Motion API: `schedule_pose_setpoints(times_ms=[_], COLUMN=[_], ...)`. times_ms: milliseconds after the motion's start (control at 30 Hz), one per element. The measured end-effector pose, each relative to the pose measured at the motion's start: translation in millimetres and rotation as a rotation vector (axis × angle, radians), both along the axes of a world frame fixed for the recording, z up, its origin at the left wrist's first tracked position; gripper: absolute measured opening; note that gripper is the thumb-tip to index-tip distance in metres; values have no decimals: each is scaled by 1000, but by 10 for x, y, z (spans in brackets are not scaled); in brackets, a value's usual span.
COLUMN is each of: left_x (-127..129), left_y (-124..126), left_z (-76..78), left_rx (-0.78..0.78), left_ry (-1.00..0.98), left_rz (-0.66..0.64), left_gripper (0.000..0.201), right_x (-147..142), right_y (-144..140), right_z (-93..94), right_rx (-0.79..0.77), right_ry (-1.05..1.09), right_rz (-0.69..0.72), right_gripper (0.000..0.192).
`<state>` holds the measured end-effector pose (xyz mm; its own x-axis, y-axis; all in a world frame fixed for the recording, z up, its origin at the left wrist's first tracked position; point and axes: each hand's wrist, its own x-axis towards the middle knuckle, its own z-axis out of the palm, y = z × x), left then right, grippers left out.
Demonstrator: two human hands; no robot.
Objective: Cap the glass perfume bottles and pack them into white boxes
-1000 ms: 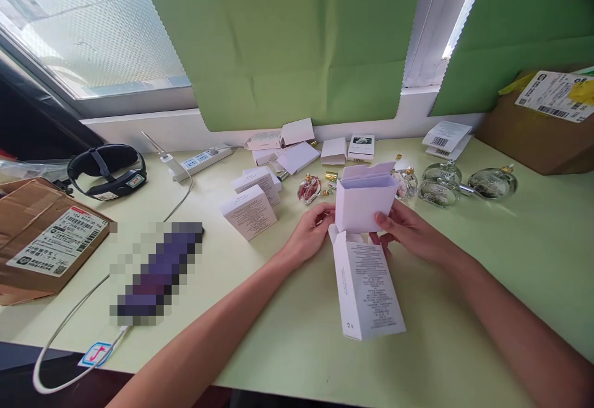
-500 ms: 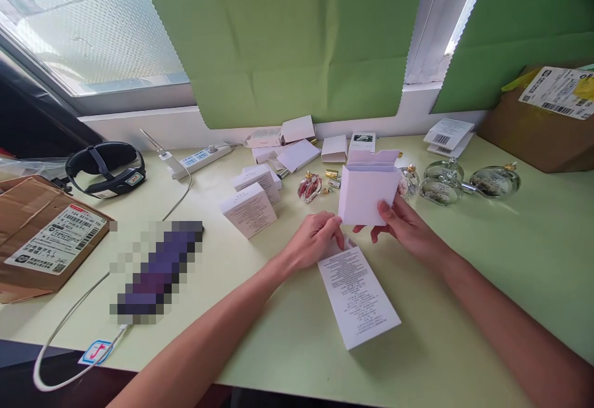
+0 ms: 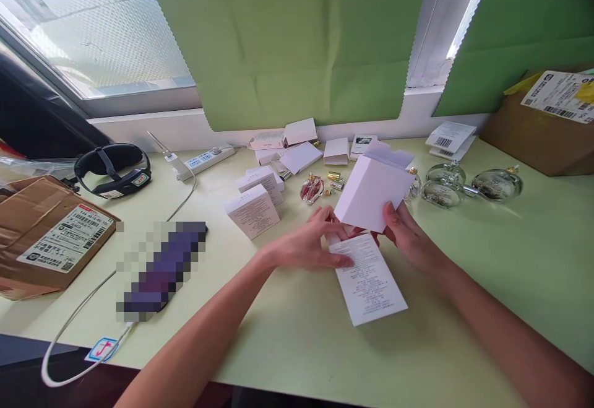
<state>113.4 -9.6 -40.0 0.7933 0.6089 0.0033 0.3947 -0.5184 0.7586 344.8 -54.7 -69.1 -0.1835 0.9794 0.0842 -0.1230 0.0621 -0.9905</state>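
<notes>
My right hand (image 3: 408,234) grips a plain white carton (image 3: 374,191) by its lower right corner, tilted, its top flap raised. Below it, my left hand (image 3: 320,239) has its thumb on the upper end of a white printed box (image 3: 371,281), with the other fingers behind that end, partly hidden. Lines of small text cover the printed box's upper face. Beyond the hands stand a small red-and-clear glass bottle (image 3: 312,189) and small gold and silver cylinders (image 3: 335,179). Several clear oval glass bottles (image 3: 443,192) are to the right.
Two printed white boxes (image 3: 253,212) stand left of my hands. More white cartons (image 3: 301,157) lie along the wall. A phone (image 3: 162,269) on a cable, a power strip (image 3: 208,159), a black headset (image 3: 114,169) and a brown parcel (image 3: 55,234) occupy the left. Another parcel (image 3: 542,123) sits back right.
The plain carton has tipped to the right in my right hand. My left thumb has moved onto the printed box's face, and that box's near end has risen slightly.
</notes>
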Motion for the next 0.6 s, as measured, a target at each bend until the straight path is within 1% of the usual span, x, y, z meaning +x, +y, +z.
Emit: schedule_pose_setpoints(times_ms=[67, 133, 200, 300, 367, 433, 533, 600], left_x=[33, 57, 71, 89, 104, 123, 151, 166], left_y=[-2, 2, 9, 10, 0, -14, -39, -61], left_z=[-13, -31, -53, -96, -129, -160, -188, -185], left_rx=[88, 123, 74, -61, -131, -171, -173, -87], left_ry=[-68, -103, -91, -72, -113, -190, -296, -356], left_rz=[145, 227, 230, 222, 223, 215, 215, 230], left_gripper=[26, 25, 25, 28, 29, 28, 26, 25], right_x=[8, 35, 68, 95, 91, 77, 66, 72], right_y=[-6, 0, 9, 13, 11, 11, 18, 16], right_z=[24, 54, 89, 135, 155, 164, 159, 153], right_rx=[63, 124, 164, 174, 189, 217, 262, 290], right_ry=[-38, -54, -48, -32, -41, -61, -71, -81], right_rz=[-96, -192, -237, -213, -201, -198, -199, -225], right_gripper=[53, 52, 48, 39, 35, 36, 40, 42])
